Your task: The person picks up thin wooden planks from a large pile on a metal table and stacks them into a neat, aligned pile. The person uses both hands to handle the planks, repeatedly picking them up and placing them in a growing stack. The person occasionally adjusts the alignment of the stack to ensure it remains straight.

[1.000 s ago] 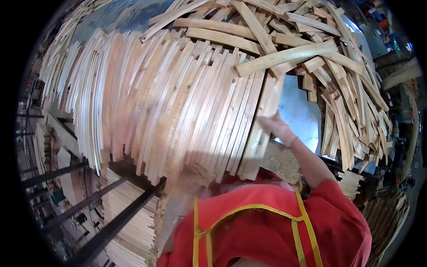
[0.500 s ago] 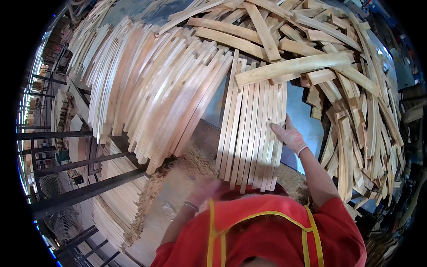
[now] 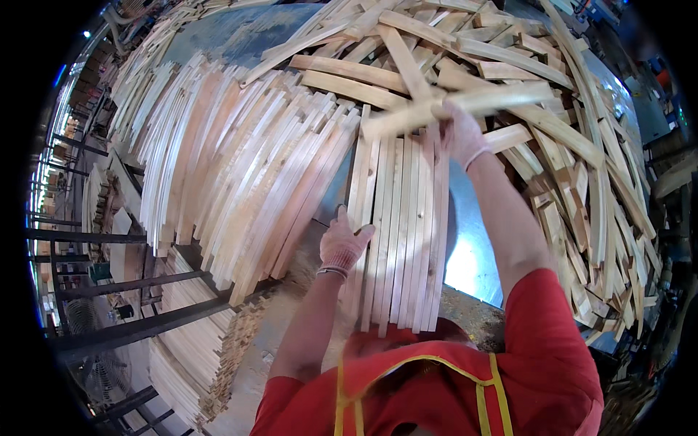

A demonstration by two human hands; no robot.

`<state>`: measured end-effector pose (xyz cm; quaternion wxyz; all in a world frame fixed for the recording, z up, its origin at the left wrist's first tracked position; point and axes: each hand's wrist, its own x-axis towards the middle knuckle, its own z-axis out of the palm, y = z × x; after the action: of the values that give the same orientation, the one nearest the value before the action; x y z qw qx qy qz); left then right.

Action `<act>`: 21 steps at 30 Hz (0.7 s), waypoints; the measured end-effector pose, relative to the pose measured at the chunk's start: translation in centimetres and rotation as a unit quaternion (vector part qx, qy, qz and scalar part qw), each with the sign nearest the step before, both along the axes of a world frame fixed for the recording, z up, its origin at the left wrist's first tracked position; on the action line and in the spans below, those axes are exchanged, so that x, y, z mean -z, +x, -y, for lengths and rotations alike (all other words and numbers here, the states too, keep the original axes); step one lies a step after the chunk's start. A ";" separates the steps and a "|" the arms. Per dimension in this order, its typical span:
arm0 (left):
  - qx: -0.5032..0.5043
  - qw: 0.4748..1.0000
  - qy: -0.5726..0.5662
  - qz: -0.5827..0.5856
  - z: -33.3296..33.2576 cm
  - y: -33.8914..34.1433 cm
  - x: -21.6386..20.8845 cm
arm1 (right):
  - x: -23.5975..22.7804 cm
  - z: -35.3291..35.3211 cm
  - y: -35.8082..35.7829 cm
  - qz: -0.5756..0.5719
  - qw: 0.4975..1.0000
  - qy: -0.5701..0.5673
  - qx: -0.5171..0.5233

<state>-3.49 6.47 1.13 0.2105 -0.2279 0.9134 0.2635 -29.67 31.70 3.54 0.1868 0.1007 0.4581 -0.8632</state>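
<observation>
My right hand (image 3: pixel 462 136), in a pale work glove, reaches far forward and grips a curved wooden board (image 3: pixel 509 98) near its middle. The board is blurred and lies crosswise over the far ends of a row of narrow wooden strips (image 3: pixel 400 232). Those strips sit side by side in front of me, their near ends close to my red apron. My left hand (image 3: pixel 345 243), also gloved, rests at the left edge of the row with thumb and fingers apart, holding nothing. The right hand's fingertips are partly hidden by blur.
Left of the row stands a long fanned stack of curved strips (image 3: pixel 247 182). A jumbled pile of curved boards (image 3: pixel 582 160) covers the far and right side of the metal table (image 3: pixel 472 254). Dark metal bars (image 3: pixel 145 327) stick out at left, over another strip stack (image 3: pixel 189 341).
My right hand has gone from the strips' right edge forward onto the curved board, which now blurs with motion. My left hand has risen from near my body to the strips' left edge.
</observation>
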 end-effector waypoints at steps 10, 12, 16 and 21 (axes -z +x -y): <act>-0.036 0.999 0.024 0.014 4.1 -3.8 2.7 | 3.9 -4.5 12.5 -0.143 0.697 0.677 -0.189; 0.053 0.998 -0.012 0.034 1.1 -5.8 -0.2 | 8.4 -5.1 16.2 -0.112 0.764 0.580 -0.260; -0.026 0.997 0.072 -0.022 0.6 -3.5 2.4 | 2.3 -1.0 19.5 -0.046 0.833 0.511 -0.207; -0.104 0.977 0.154 -0.100 -0.8 -0.3 -3.8 | 0.1 -1.6 23.2 -0.042 0.972 0.225 -0.054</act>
<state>-3.80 7.29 4.91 0.1220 -0.2593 0.8496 0.4429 -6.52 33.28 3.43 0.1859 0.0791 0.6531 -0.7299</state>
